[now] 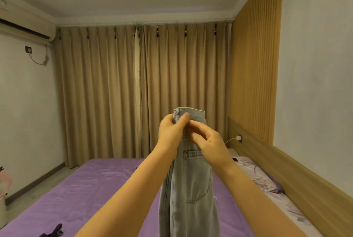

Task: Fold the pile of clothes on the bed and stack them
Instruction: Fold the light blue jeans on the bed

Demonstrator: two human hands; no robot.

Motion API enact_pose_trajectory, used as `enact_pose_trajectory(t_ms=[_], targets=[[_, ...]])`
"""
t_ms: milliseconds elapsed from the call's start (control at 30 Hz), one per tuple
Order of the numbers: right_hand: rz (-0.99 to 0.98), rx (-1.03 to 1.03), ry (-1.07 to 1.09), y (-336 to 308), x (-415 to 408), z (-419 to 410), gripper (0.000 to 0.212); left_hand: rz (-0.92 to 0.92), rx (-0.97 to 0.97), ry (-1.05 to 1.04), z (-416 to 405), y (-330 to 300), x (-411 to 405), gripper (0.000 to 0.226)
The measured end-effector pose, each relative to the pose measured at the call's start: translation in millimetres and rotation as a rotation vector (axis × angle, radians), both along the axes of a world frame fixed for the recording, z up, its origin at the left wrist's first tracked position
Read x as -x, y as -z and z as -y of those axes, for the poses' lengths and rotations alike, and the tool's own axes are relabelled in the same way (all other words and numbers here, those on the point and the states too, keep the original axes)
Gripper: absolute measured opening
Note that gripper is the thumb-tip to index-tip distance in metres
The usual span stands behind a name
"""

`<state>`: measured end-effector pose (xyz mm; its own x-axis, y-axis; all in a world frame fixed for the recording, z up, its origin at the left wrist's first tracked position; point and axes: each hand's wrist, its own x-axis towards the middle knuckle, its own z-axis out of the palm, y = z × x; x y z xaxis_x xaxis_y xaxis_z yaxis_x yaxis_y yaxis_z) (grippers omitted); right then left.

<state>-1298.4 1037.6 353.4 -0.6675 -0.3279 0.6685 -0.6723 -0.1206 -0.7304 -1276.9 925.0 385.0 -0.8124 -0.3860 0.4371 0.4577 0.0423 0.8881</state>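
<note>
A pair of light blue jeans [188, 189] hangs upright in front of me, folded lengthwise, waistband up, over the purple bed [91, 189]. My left hand [170, 131] grips the waistband at its left edge, thumb across the front. My right hand [208, 141] pinches the denim just below the waistband, fingers curled against the fabric. Both arms reach forward at chest height. The legs of the jeans run down out of the frame at the bottom.
A dark purple garment [54, 232] lies on the bed's near left corner. A floral pillow [263, 179] sits by the wooden headboard [286, 162] at right, with a phone [235, 159] and a charger cable beyond. Beige curtains close off the far wall.
</note>
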Motion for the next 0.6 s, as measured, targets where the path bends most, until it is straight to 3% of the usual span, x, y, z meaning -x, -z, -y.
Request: enact_pose_trajectory(t_ms=[100, 167, 233, 300, 367, 433, 500, 600], targets=[[-0.011, 0.119, 0.233, 9, 16, -10, 0.03, 0.005, -0.036, 0.001, 8, -6, -1, 0.022], [0.072, 0.146, 0.296, 16, 26, -17, 0.041, 0.011, -0.016, 0.06, 15, -10, -4, 0.019], [0.24, 0.182, 0.097, 22, 34, -22, 0.055, 0.005, -0.005, 0.123, 22, -15, -7, 0.014], [0.347, 0.183, -0.096, 28, 40, -24, 0.051, -0.03, -0.002, 0.181, 30, -19, -9, 0.013], [0.355, 0.158, -0.114, 29, 42, -25, 0.051, -0.048, 0.008, 0.216, 37, -21, -12, 0.015], [0.305, 0.222, -0.043, 26, 42, -24, 0.039, -0.029, 0.077, 0.174, 45, -22, -16, 0.017], [0.233, 0.268, -0.011, 19, 39, -20, 0.027, -0.015, 0.235, 0.02, 54, -26, -20, 0.025], [0.134, 0.245, 0.079, 11, 31, -6, 0.023, -0.058, 0.803, -0.392, 66, -40, -25, 0.077]])
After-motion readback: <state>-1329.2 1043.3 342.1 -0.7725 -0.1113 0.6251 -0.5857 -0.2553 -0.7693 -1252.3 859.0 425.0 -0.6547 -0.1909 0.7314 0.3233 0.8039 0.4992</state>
